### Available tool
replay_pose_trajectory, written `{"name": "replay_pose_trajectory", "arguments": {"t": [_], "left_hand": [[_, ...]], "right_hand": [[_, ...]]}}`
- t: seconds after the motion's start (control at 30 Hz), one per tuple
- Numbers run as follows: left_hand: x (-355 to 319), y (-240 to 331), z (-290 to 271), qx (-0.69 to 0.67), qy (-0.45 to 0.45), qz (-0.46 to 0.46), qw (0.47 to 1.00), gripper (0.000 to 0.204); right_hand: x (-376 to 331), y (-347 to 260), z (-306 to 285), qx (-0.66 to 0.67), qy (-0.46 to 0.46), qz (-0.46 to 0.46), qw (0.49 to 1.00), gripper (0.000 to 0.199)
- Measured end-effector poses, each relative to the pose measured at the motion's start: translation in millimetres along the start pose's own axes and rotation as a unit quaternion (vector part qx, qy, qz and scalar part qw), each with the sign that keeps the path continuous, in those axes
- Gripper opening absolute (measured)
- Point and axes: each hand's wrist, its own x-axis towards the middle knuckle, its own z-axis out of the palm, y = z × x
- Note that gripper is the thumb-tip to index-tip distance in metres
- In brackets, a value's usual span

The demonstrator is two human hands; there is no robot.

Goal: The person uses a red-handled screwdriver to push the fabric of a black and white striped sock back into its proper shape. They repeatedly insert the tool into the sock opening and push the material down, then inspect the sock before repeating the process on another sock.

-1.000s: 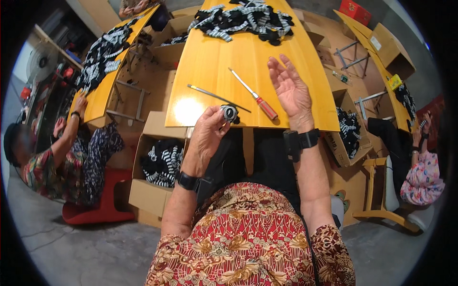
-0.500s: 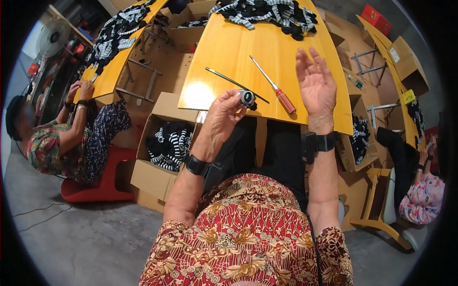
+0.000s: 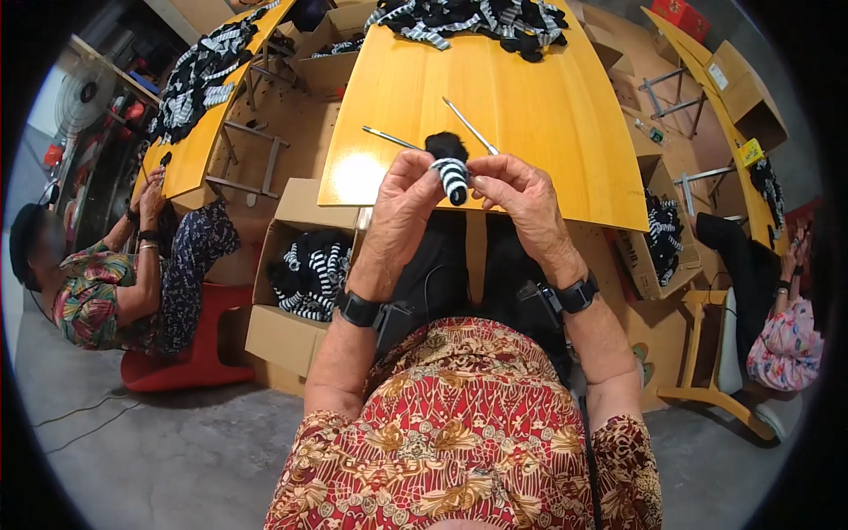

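A small black-and-white striped knitted tube (image 3: 452, 181) with a fluffy black end is held up over the table's near edge. My left hand (image 3: 408, 199) pinches its left side between thumb and fingers. On the other side my right hand (image 3: 521, 199) grips it the same way, fingers closed. Behind the hands lies a screwdriver (image 3: 468, 124), its metal shaft showing and its handle hidden. A thin dark rod (image 3: 389, 137) rests to the left, partly covered by the knitted tube and my left hand.
A heap of striped and black knitted pieces (image 3: 477, 25) covers the far end of the yellow table (image 3: 565, 132). Open cardboard boxes (image 3: 287, 331) with similar pieces stand at both sides. A co-worker (image 3: 106, 265) sits at the left table, another person (image 3: 786, 344) at the right.
My right hand has come down from its raised, open pose and now grips the knitted tube together with my left. The tube's stripes and black end have come into view.
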Motion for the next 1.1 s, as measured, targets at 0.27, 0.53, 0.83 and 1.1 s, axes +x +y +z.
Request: {"name": "replay_pose_trajectory", "arguments": {"t": [0.27, 0.53, 0.83, 1.1], "left_hand": [[-5.3, -1.3, 15.8, 0.219, 0.018, 0.064, 0.973, 0.005], [-2.9, -21.4, 22.8, 0.144, 0.094, 0.07, 0.983, 0.004], [3.6, -28.6, 4.0, 0.05, 0.085, 0.039, 0.994, 0.009], [-0.8, -26.7, 0.8, -0.01, 0.065, 0.015, 0.998, 0.012]], "right_hand": [[-10.8, -7.2, 6.5, -0.051, 0.02, -0.037, 0.998, 0.015], [-3.8, 5.4, 8.2, -0.179, 0.113, -0.104, 0.972, 0.01], [0.8, 0.9, 17.6, -0.213, 0.146, -0.123, 0.958, 0.008], [6.0, 9.5, 20.7, -0.241, 0.149, -0.135, 0.949, 0.004]]}}
